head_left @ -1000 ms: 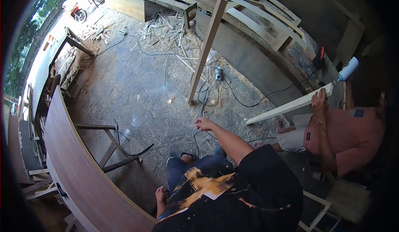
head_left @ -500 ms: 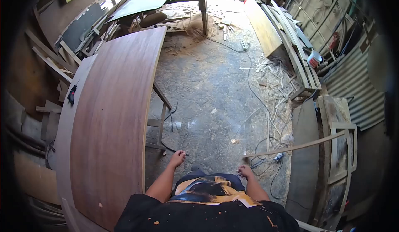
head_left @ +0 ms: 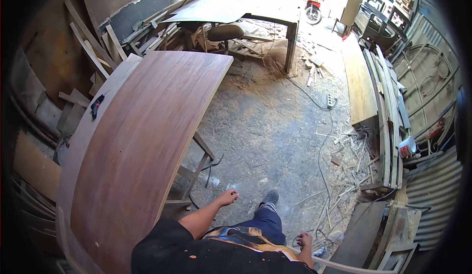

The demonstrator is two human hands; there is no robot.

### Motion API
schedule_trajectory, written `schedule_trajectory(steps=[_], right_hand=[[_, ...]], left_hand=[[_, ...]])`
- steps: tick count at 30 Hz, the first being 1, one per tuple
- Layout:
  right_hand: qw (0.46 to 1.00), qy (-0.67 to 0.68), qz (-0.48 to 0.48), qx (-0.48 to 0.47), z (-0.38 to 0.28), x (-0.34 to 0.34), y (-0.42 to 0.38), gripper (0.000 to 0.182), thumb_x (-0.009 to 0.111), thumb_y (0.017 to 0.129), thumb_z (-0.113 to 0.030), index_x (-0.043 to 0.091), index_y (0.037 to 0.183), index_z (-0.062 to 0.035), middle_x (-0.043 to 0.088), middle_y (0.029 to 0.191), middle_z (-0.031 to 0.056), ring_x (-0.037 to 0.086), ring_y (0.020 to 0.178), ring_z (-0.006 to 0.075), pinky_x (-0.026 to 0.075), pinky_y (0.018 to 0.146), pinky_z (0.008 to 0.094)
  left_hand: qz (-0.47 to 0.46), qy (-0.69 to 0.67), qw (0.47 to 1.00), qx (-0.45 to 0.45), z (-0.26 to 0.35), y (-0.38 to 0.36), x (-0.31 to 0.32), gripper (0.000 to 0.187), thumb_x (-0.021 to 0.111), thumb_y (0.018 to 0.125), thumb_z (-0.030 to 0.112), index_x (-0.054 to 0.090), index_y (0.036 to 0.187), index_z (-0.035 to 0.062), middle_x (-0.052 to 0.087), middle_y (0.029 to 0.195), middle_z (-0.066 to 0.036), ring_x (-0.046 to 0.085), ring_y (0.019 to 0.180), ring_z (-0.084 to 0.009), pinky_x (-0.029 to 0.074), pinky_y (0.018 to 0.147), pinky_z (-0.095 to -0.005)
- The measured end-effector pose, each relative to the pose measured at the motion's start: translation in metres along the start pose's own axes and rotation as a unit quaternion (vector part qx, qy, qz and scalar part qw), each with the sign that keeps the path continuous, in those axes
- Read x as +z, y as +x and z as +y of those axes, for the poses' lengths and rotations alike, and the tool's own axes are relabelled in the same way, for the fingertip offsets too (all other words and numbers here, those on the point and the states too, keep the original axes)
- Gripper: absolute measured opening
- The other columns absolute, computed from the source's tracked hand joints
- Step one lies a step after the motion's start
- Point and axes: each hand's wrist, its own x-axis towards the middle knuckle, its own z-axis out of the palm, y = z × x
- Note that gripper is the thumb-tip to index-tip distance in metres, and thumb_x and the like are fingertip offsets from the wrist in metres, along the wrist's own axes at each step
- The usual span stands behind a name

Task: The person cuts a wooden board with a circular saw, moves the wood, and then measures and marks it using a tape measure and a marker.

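Note:
My left hand is held out over the floor, just right of the panel table. Its fingers are loosely curled and no object shows in them. Low on the right, my right hand hangs beside my body with fingers bent inward, also with no object visible. A thin wooden strip passes close below it, seemingly apart from the fingers. Nearest my left arm lies a large reddish-brown wooden panel on a support with wooden legs. A black-and-red hand tool rests on the pale board at its far-left side.
Stacked planks line the right, with a white bucket beside them. A power strip and its cable lie on the sawdust-covered floor. Wood scraps are scattered at right. Another table stands ahead, and a red motorbike beyond.
My view has turned toward the right and tilted, and a foot is now stepping forward. The wooden strip has dropped lower in view. Both hands stay loosely curled.

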Motion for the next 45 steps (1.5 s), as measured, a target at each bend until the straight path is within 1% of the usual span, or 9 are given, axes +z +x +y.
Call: schedule_trajectory(steps=[4, 8, 15, 20, 24, 28, 34, 42, 45], right_hand=[[0.998, -0.047, -0.035, -0.019, -0.146, -0.001, 0.054, 0.016, 0.051, 0.090, -0.016, 0.053, 0.104, -0.0101, 0.062, 0.078, 0.0091, 0.058, 0.054, 0.0193, 0.045, 0.042, 0.0293], [0.986, -0.120, -0.080, -0.082, -0.333, 0.042, 0.122, 0.017, 0.048, 0.092, -0.016, 0.054, 0.106, -0.0096, 0.063, 0.081, 0.0092, 0.057, 0.055, 0.0176, 0.044, 0.042, 0.0277], [0.923, -0.149, -0.237, -0.264, -0.633, 0.274, 0.098, 0.022, 0.052, 0.090, -0.016, 0.054, 0.110, -0.0062, 0.064, 0.084, 0.0082, 0.058, 0.059, 0.0139, 0.045, 0.049, 0.0253], [0.867, -0.184, -0.349, -0.303, -0.719, 0.423, 0.107, 0.022, 0.055, 0.090, -0.015, 0.055, 0.110, -0.0053, 0.065, 0.084, 0.0085, 0.059, 0.060, 0.0136, 0.045, 0.049, 0.0241], [0.881, -0.246, -0.353, -0.197, -0.759, 0.468, 0.136, 0.020, 0.056, 0.091, -0.018, 0.054, 0.108, -0.0080, 0.065, 0.084, 0.0085, 0.060, 0.059, 0.0159, 0.045, 0.049, 0.0271], [0.923, -0.192, -0.311, -0.121, -0.806, 0.485, 0.172, 0.024, 0.056, 0.089, -0.023, 0.055, 0.111, -0.0123, 0.064, 0.087, 0.0044, 0.058, 0.068, 0.0173, 0.043, 0.059, 0.0328], [0.956, -0.097, -0.274, -0.052, -0.873, 0.570, 0.229, 0.033, 0.052, 0.090, -0.032, 0.052, 0.118, -0.0149, 0.061, 0.098, 0.0029, 0.050, 0.076, 0.0164, 0.039, 0.069, 0.0324], [0.869, -0.123, -0.477, -0.057, -1.046, 0.830, 0.206, 0.074, 0.049, 0.086, -0.065, 0.037, 0.137, -0.0134, 0.052, 0.125, 0.0111, 0.051, 0.085, 0.0207, 0.042, 0.075, 0.0325], [0.839, -0.128, -0.528, -0.031, -1.103, 0.915, 0.156, 0.084, 0.047, 0.084, -0.068, 0.026, 0.142, -0.0118, 0.048, 0.132, 0.0161, 0.052, 0.102, 0.0276, 0.042, 0.085, 0.0373]], left_hand=[[0.087, 0.095, 0.984, -0.125, -0.020, 0.045, -0.039, 0.024, 0.058, 0.082, 0.027, 0.067, 0.093, 0.0073, 0.069, 0.085, -0.009, 0.066, 0.072, -0.0169, 0.050, 0.065, -0.0293], [0.162, -0.013, 0.974, -0.157, 0.070, 0.053, -0.066, 0.024, 0.058, 0.083, 0.027, 0.066, 0.094, 0.0069, 0.068, 0.081, -0.007, 0.064, 0.067, -0.0169, 0.050, 0.063, -0.0305], [0.265, -0.185, 0.941, -0.100, 0.175, 0.146, -0.088, 0.022, 0.058, 0.085, 0.024, 0.062, 0.095, 0.0049, 0.064, 0.077, -0.004, 0.060, 0.063, -0.0136, 0.049, 0.059, -0.0283], [0.098, -0.177, 0.979, -0.031, 0.260, 0.241, -0.135, 0.026, 0.058, 0.090, 0.028, 0.061, 0.101, 0.0049, 0.063, 0.078, -0.004, 0.059, 0.070, -0.0125, 0.049, 0.065, -0.0281], [0.023, -0.139, 0.990, 0.015, 0.369, 0.292, -0.218, 0.030, 0.056, 0.092, 0.034, 0.061, 0.100, 0.0048, 0.062, 0.078, -0.004, 0.058, 0.071, -0.0121, 0.048, 0.066, -0.0293], [0.152, -0.169, 0.969, 0.093, 0.432, 0.335, -0.305, 0.032, 0.056, 0.092, 0.034, 0.062, 0.099, 0.0040, 0.063, 0.077, -0.005, 0.059, 0.069, -0.0130, 0.048, 0.065, -0.0304], [0.358, -0.135, 0.922, 0.048, 0.470, 0.377, -0.403, 0.026, 0.057, 0.092, 0.030, 0.063, 0.099, 0.0053, 0.063, 0.079, -0.003, 0.058, 0.069, -0.0106, 0.048, 0.065, -0.0282], [0.459, -0.357, 0.808, 0.098, 0.505, 0.487, -0.459, 0.021, 0.054, 0.094, 0.022, 0.061, 0.100, 0.0036, 0.060, 0.079, 0.000, 0.053, 0.067, -0.0077, 0.047, 0.063, -0.0235], [0.436, -0.429, 0.789, 0.063, 0.554, 0.514, -0.488, 0.020, 0.054, 0.094, 0.022, 0.060, 0.101, 0.0041, 0.059, 0.080, 0.000, 0.053, 0.069, -0.0074, 0.047, 0.065, -0.0231]])
